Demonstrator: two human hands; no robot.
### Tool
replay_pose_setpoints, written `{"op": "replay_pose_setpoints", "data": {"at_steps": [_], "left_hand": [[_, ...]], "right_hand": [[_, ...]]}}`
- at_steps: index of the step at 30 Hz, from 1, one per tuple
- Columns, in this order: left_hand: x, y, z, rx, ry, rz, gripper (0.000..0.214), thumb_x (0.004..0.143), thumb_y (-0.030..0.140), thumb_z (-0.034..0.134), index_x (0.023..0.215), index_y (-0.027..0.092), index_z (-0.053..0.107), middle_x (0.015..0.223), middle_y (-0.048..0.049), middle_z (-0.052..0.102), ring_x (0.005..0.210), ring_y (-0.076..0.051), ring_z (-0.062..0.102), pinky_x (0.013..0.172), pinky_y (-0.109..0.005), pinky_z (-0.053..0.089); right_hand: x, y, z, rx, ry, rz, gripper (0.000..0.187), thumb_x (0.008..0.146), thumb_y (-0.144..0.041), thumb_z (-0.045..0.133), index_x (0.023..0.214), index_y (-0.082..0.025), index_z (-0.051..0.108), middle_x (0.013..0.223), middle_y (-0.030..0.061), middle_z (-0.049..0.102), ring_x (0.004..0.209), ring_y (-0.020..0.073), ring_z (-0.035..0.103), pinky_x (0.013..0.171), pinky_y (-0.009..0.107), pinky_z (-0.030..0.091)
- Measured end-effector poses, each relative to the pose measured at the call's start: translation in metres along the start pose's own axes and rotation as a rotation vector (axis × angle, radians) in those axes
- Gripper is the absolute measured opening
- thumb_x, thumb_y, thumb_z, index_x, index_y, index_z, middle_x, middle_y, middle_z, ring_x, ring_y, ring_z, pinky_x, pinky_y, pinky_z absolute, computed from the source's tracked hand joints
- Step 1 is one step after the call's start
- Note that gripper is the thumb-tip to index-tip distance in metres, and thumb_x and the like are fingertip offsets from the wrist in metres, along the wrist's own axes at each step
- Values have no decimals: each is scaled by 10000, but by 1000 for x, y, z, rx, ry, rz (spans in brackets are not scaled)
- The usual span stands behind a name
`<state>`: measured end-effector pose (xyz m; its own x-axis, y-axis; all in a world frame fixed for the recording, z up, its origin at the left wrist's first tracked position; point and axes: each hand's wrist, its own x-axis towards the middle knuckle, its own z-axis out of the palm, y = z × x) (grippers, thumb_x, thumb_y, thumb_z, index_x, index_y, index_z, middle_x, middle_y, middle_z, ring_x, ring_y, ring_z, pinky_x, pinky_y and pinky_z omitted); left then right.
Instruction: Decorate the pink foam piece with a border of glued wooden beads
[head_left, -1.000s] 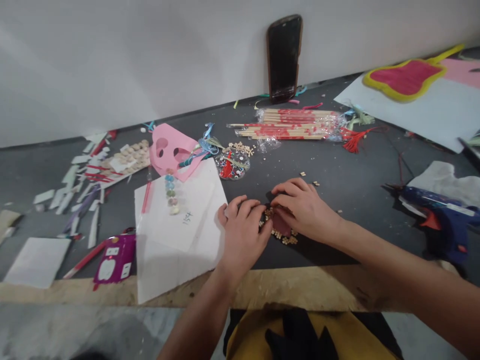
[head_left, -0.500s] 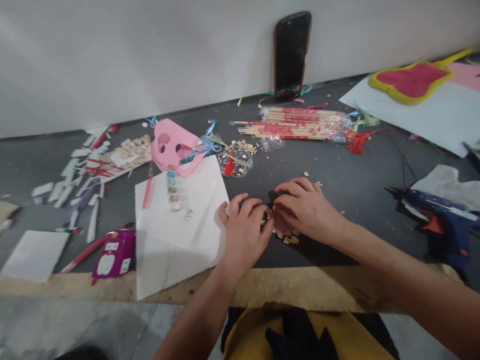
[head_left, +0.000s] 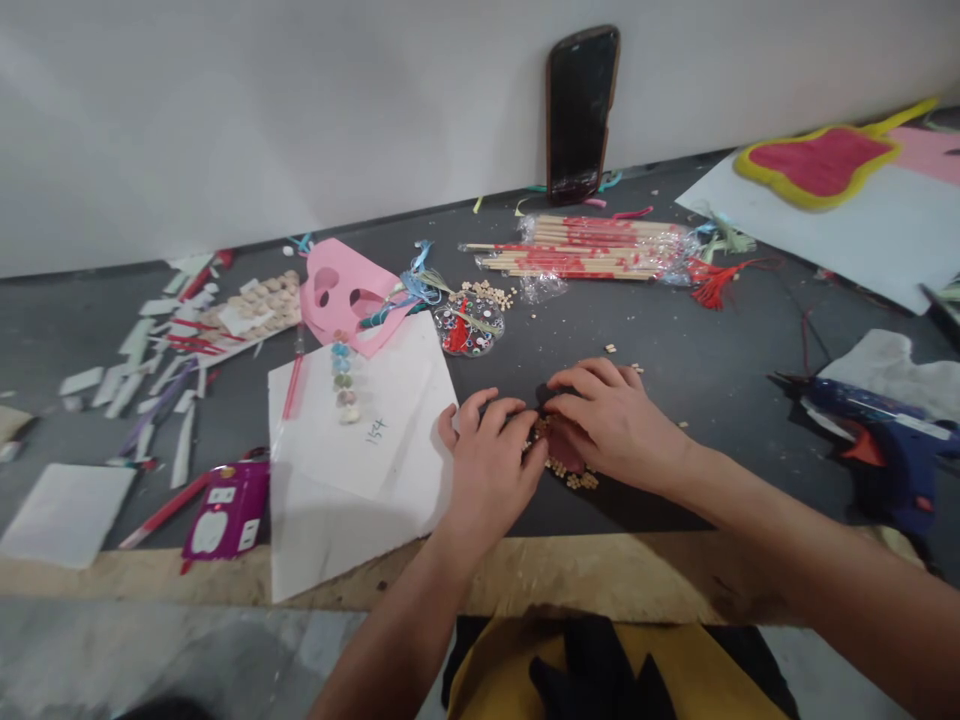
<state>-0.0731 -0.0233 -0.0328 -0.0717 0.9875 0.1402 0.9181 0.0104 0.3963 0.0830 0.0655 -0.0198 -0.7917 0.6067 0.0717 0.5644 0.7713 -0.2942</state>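
Note:
My left hand and my right hand meet over a small dark red craft piece edged with tiny wooden beads on the dark table. Both hands have curled fingers pressed onto it, the fingertips almost touching. Most of the piece is hidden beneath them. A white paper sheet with a strip of pastel beads lies just left of my left hand.
A phone leans on the wall. Bagged wooden sticks, a pink foam mask, a googly-eye dish, paper scraps and a purple card lie about. A blue glue gun is at right, a red-and-yellow fan shape far right.
Both hands stay on the bead-edged piece with only slight finger shifts. The view has drifted a little.

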Motion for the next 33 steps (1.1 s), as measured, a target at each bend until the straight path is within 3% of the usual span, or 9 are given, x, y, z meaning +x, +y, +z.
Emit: {"op": "replay_pose_setpoints", "data": {"at_steps": [7, 12, 16, 23, 27, 33], "left_hand": [[1, -2, -3, -12, -1, -33, 227, 857, 380, 571, 1001, 239, 676, 1130, -41, 666, 1205, -289, 431, 1032, -525, 236], [1, 0, -2, -11, -1, -34, 182, 856, 361, 576, 949, 254, 690, 1118, -40, 673, 1202, -292, 440, 1027, -530, 237], [1, 1, -1, 0, 3, -30, 201, 860, 384, 570, 962, 258, 688, 1123, -42, 675, 1202, -295, 448, 1022, -529, 248], [-3, -4, -18, 53, 0, -70, 191, 888, 228, 517, 970, 266, 685, 1122, -19, 672, 1226, -275, 427, 1032, -528, 261], [-11, -6, -26, 92, -43, -70, 156, 870, 249, 552, 922, 260, 698, 1090, -31, 673, 1235, -291, 411, 1031, -538, 274], [-19, -2, -22, 127, -49, -45, 148, 859, 262, 574, 944, 262, 695, 1121, -59, 659, 1224, -318, 414, 999, -578, 286]], "right_hand": [[-18, 13, -8, 47, 125, 52, 235, 903, -177, 467, 1035, -192, 660, 1162, 107, 608, 1071, 269, 489, 853, 443, 434], [-46, 19, -13, 65, 237, 71, 195, 900, -206, 501, 1040, -173, 633, 1126, 119, 601, 1033, 258, 513, 890, 444, 459], [-70, 19, -11, 55, 256, 122, 190, 902, -207, 502, 1046, -174, 622, 1106, 115, 610, 1006, 258, 542, 867, 447, 468], [-105, 6, -1, 66, 372, 245, 194, 905, -213, 495, 1067, -202, 602, 1029, 89, 626, 933, 209, 612, 805, 355, 524], [-113, -7, 9, 149, 375, 244, 203, 906, -200, 490, 1074, -214, 601, 1009, 80, 636, 899, 182, 637, 766, 308, 541], [-115, -19, 18, 245, 353, 228, 238, 896, -182, 504, 1115, -227, 584, 1035, 86, 636, 922, 199, 615, 783, 356, 536]]}}
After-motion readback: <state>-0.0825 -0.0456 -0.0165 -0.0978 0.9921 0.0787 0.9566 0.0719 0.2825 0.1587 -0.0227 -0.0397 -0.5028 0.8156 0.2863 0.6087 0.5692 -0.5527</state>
